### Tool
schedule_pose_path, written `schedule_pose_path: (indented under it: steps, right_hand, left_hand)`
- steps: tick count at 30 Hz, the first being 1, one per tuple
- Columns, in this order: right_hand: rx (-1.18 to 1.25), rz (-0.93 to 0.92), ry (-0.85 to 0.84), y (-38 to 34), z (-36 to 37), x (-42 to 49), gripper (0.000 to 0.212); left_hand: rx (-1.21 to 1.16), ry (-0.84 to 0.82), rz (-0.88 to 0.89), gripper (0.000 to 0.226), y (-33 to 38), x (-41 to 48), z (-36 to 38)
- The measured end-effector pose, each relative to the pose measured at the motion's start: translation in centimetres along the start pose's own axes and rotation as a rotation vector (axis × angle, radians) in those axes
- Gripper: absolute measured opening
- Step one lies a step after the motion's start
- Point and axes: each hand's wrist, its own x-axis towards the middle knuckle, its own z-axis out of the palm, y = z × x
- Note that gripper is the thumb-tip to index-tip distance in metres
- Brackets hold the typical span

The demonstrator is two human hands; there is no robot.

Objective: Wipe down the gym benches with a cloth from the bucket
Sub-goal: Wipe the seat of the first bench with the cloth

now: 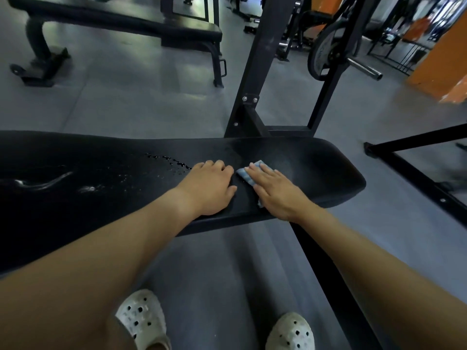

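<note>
While my right grip (275,189) lies flat, fingers straight and slightly spread, it presses the blue cloth (246,176) onto the black padded worktop (316,168). The cloth is pinned under palm and fingers, with one corner peeking out past the fingertips. My left grip (211,185) is just beside it, palm down on bare pad, fingers loosely bent, holding nothing. Water drops (174,161) bead on the pad just left of my left grip. Beyond both grips a black rack upright (257,72) rises from the grey floor. White clogs (141,319) stand below, nearer me.
</note>
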Motion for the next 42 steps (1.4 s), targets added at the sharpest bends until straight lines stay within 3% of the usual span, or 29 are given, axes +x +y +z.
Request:
schedule_pose_path:
  steps: [3,9,13,18,26,31,35,42]
  right_hand:
    - [0.027,0.067,0.007,2.2,-1.0,-1.1,0.051]
    - [0.062,0.387,0.180,4.0,-0.7,0.1,0.051]
    - [0.045,0.261,0.245,-0.1,1.6,-0.1,0.051]
    - [0.037,0.051,0.152,-0.1,1.3,-2.1,0.052]
    - [0.047,0.434,0.234,6.2,-1.0,1.0,0.049]
    - [0.035,0.225,0.219,1.8,0.6,0.0,0.051]
    - [0.030,0.092,0.157,2.8,0.7,-1.9,0.051]
    - [0.065,0.434,0.277,8.6,-1.3,0.4,0.048]
  left_hand:
    - [-0.002,0.001,0.045,0.056,0.3,-0.6,0.8]
    - [0.025,-0.039,0.107,0.083,0.1,-1.4,1.0]
    - [0.047,-0.038,0.115,0.088,0.0,-1.4,1.0]
    - [0.080,-0.045,0.109,0.088,0.4,-1.0,1.1]
    - [0.179,-0.066,0.052,0.096,2.1,-0.7,0.8]
    - [0.179,-0.010,0.056,0.096,2.8,-0.2,1.1]
    - [0.166,-0.025,0.073,0.098,3.1,0.0,1.4]
    - [0.165,-0.019,0.093,0.095,3.1,-0.2,1.4]
